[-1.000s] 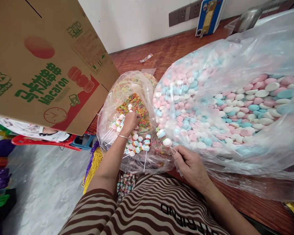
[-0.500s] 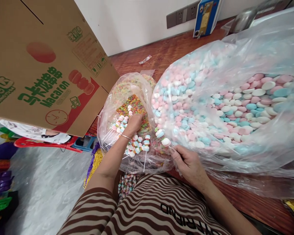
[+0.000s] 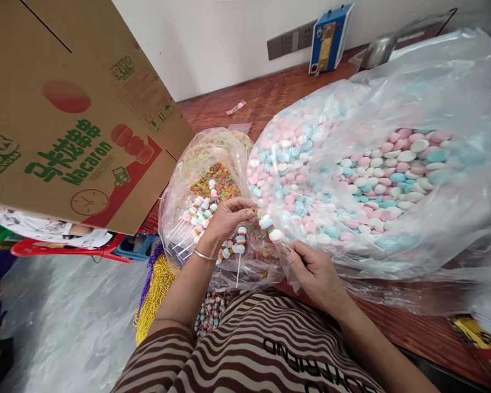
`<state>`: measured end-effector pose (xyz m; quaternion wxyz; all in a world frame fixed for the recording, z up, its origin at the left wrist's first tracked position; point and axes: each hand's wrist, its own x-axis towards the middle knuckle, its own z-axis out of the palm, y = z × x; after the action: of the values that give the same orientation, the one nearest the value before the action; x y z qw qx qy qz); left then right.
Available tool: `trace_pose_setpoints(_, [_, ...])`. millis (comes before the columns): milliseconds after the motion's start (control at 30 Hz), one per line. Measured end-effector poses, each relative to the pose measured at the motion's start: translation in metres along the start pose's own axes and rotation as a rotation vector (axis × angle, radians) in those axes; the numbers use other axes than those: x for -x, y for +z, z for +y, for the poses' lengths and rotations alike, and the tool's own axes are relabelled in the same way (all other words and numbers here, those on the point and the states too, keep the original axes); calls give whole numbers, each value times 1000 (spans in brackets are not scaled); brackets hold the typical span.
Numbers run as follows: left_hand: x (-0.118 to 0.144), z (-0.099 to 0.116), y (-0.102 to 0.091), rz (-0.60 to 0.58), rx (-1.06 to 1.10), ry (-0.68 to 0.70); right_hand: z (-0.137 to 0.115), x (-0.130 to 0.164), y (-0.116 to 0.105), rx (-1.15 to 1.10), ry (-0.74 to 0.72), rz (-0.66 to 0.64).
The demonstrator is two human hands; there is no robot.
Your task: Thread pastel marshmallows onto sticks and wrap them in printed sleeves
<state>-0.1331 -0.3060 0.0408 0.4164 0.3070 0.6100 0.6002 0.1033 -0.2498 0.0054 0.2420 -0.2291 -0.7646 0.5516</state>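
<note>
1. R-hand grip (image 3: 315, 270) pinches lower end of skewer (image 3: 265, 221), approx. midway btwn both hands, above bench (image 3: 204, 112).
2. L-hand grip (image 3: 231, 218) pinches, apparently, small ring (image 3: 254, 210) at skewer's tip.
3. Done, seemingly: several loaded skewers (image 3: 199, 210) in clear bag (image 3: 178, 174). Remaining: this one, part-filled; plenty of loose rings (image 3: 219, 180), pastel sweets (image 3: 396, 177).
4. Hidden: skewer's lower end; some loaded skewers, behind L arm. Exact no. unclear.

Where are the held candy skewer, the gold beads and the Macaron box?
Candy skewer (image 3: 275, 236): head view, its lowest white piece.
Gold beads (image 3: 157, 295): head view, mid-strands.
Macaron box (image 3: 79, 112): head view, printed side.
</note>
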Motion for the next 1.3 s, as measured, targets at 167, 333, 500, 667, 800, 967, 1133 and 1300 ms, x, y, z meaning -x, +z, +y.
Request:
trace_pose_setpoints(167, [2,2,10,-26,-53,2,-2,4,-3,-2,10,5])
trace_pose_setpoints(333, [4,6,13,-60,-214,64,-1,8,-7,48,1,8])
trace_pose_setpoints(500, [8,12,19,-95,-410,299,-3,12,-7,76,16,39])
trace_pose_setpoints(667, [2,-1,42,-98,-177,269,-3,15,-3,8,-38,138])
trace_pose_setpoints(800, [-4,-2,91,-14,294,108,1,17,-4,38,-92,278])
trace_pose_setpoints(967, [1,15,156,-117,489,-97,4,21,-23,181,-93,377])
trace_pose_setpoints(1133, [2,2,199,-170,469,-162,12,28,-43,210,-27,498])
trace_pose_setpoints(1300, [-1,-18,224,-177,387,-126,25,28,-54,225,18,571])
